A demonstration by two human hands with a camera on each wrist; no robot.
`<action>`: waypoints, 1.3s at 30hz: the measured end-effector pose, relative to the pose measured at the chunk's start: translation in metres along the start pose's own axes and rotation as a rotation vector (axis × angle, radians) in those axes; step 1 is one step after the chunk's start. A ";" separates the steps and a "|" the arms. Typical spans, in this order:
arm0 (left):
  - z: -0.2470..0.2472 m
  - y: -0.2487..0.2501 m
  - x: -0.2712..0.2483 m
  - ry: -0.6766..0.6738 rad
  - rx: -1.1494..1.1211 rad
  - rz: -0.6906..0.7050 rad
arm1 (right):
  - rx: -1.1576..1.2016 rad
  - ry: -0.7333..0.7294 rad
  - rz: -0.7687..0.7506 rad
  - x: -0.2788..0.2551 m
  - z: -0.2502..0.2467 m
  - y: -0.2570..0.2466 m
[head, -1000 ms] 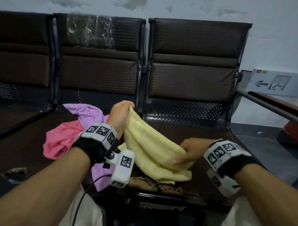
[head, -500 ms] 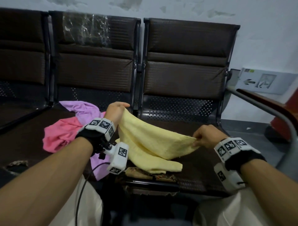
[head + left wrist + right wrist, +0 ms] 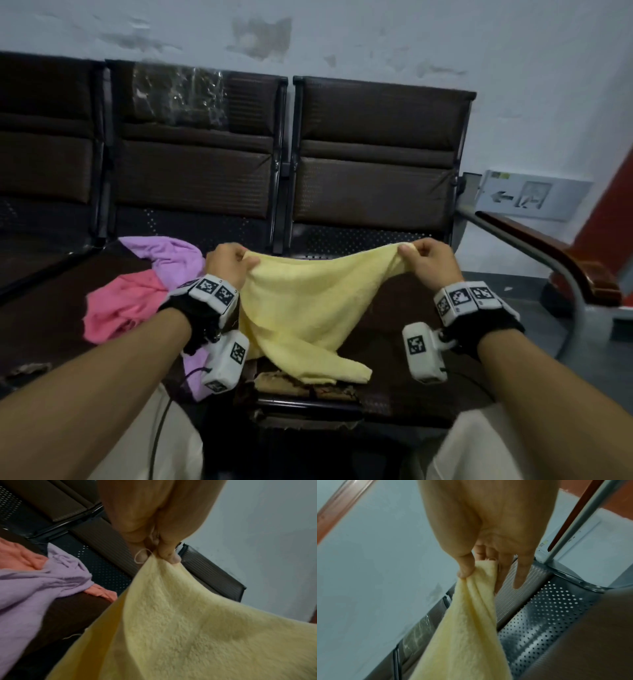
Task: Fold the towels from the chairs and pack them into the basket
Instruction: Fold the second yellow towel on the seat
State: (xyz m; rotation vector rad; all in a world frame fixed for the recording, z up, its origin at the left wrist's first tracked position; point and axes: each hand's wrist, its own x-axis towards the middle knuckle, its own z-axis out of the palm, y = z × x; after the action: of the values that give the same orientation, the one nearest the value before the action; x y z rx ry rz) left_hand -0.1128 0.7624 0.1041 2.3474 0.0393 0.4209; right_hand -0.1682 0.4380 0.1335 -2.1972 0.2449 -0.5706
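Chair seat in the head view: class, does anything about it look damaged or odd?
Yes. The front edge of the chair seat, just below the hanging yellow towel, is torn: the dark covering has peeled away in ragged flakes, exposing lighter material. The seat's left front edge shows a similar worn patch.

The yellow towel (image 3: 301, 308) is fluffy matt terry cloth, the purple towel (image 3: 171, 257) and pink towel (image 3: 116, 308) look like thinner soft cloth, and the chairs (image 3: 373, 164) are dark perforated metal with ribbed padding.
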 end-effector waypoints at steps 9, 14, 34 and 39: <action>-0.061 0.078 0.020 0.261 -0.306 0.070 | 0.141 0.324 -0.070 0.019 -0.044 -0.064; -0.096 0.105 0.023 0.411 -0.424 0.087 | 0.168 0.460 -0.152 0.016 -0.076 -0.090; 0.036 0.030 0.059 0.071 -0.467 -0.194 | 0.255 0.239 0.420 0.057 0.025 0.016; 0.062 0.017 0.070 -0.099 -0.677 -0.301 | 0.587 0.069 0.447 0.053 0.049 0.007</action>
State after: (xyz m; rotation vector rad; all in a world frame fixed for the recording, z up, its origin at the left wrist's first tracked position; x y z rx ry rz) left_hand -0.0288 0.7195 0.0942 1.6559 0.1725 0.1335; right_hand -0.0977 0.4481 0.1182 -1.4949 0.5172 -0.3996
